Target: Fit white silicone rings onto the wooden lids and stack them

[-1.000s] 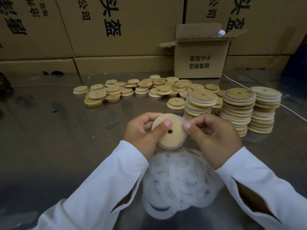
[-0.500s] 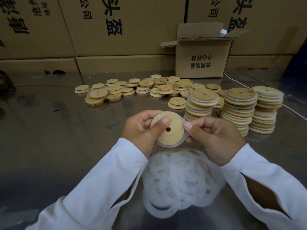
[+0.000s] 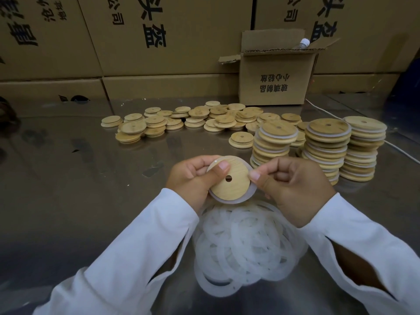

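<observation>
A round wooden lid (image 3: 234,187) with a small centre hole is held up between both hands above the table. My left hand (image 3: 191,178) grips its left edge, thumb on the face. My right hand (image 3: 293,187) pinches the white silicone ring (image 3: 251,192) that shows around the lid's right and lower rim. Below lies a loose pile of white rings (image 3: 247,244). Three stacks of ringed lids (image 3: 327,146) stand to the right. Bare wooden lids (image 3: 200,119) are scattered farther back.
The work surface is a shiny metal table (image 3: 79,189). A small open cardboard box (image 3: 275,85) stands at the back with a bottle cap (image 3: 304,43) showing. Large printed cartons (image 3: 159,42) wall the rear. A white cable (image 3: 400,148) runs along the right.
The lid has tilted slightly and the ring now shows further around its right and lower rim. Both hands stay at the lid, shifted a little.
</observation>
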Tool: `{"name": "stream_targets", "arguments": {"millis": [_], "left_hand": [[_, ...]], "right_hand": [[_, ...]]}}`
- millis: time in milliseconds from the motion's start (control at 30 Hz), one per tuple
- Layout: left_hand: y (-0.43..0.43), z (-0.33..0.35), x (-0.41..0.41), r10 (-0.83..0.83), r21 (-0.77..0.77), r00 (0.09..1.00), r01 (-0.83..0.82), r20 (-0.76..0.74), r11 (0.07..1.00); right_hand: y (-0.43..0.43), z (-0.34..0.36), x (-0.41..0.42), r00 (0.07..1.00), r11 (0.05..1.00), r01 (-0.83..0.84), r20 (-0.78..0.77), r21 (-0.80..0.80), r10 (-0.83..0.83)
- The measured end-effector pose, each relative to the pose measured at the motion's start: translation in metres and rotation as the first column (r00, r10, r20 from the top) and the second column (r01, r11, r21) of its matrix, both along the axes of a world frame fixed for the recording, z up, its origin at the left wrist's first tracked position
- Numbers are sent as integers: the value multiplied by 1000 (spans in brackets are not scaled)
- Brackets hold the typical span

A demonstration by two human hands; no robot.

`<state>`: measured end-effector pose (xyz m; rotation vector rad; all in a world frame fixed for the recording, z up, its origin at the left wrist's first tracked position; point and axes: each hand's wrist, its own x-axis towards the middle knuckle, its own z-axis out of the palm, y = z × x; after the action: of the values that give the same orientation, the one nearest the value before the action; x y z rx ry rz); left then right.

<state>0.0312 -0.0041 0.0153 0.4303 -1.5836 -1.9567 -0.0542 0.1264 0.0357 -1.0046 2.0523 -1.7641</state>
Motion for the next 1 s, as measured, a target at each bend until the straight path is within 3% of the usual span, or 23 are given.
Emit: {"name": "stream_targets", "arguments": {"millis": [200, 400, 600, 833, 1000], "left_hand": [[1, -3, 0, -24, -4, 1000, 24, 12, 1000], [3, -2, 0, -52, 17, 999, 52, 2, 998], [4, -2, 1, -17, -103, 1000, 18, 4, 995], [2, -3, 1, -47, -82, 999, 48, 18, 995], [1, -5, 1, -50, -87, 999, 51, 20, 995]], "right_hand": [[0, -4, -4, 993, 1000, 4, 122, 14, -6], [-1, -5, -5, 992, 1000, 19, 122, -14, -17], [-1, -5, -7, 975, 1000, 20, 223, -19, -15], [0, -5, -7, 986, 1000, 6, 169, -30, -1], [0, -7, -11, 975, 1000, -12, 222, -26, 18]]}}
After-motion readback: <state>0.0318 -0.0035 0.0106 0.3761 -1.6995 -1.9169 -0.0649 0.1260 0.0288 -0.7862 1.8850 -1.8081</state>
